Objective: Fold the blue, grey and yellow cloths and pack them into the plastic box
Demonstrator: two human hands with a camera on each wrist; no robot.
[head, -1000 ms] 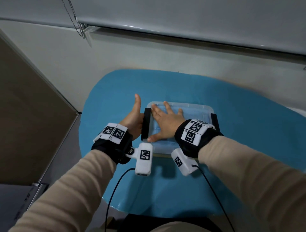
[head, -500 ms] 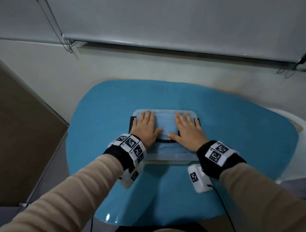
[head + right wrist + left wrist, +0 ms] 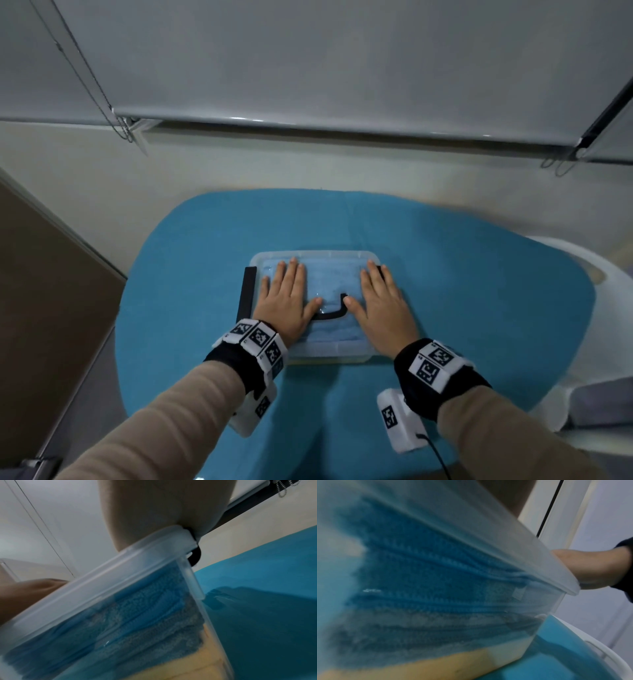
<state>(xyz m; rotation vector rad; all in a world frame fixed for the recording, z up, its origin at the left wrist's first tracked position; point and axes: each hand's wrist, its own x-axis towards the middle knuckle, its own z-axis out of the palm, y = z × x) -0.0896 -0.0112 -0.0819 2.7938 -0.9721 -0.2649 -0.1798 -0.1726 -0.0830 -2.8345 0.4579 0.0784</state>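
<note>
Pale walls and a lowered grey roller blind [image 3: 342,61] fill the upper half of the head view, and a rounded worktop [image 3: 479,274] covered in teal fabric takes up the lower half. At the centre of that frame, a clear plastic box [image 3: 329,354] is set on the worktop with its translucent lid [image 3: 315,255] already in place.

Both hands are laid flat on the lid, fingers straight and together, nothing gripped. The left hand [image 3: 286,301] is pressed on the lid's left half and the right hand [image 3: 382,305] on its right half, with the thumbs turned inward toward a black carry handle [image 3: 330,313] lying flat between them. The lid is most likely being pushed down evenly so that it seats over the packed cloths.

Through the box wall in the wrist views, the folded stack can be read: the blue cloth [image 3: 419,563] on top, the grey cloth [image 3: 428,632] beneath it, the yellow cloth [image 3: 419,666] at the bottom. All three are inside the box, so packing appears finished.

A black side latch [image 3: 247,294] is seen standing open at the box's left edge. A second black latch [image 3: 194,557] shows at the right end in the right wrist view; whether it is fastened cannot be told from the blurred frame. A white rim, possibly of a chair or tub [image 3: 582,267], curves past the worktop's right edge. Nothing is seen obstructing the lid.
</note>
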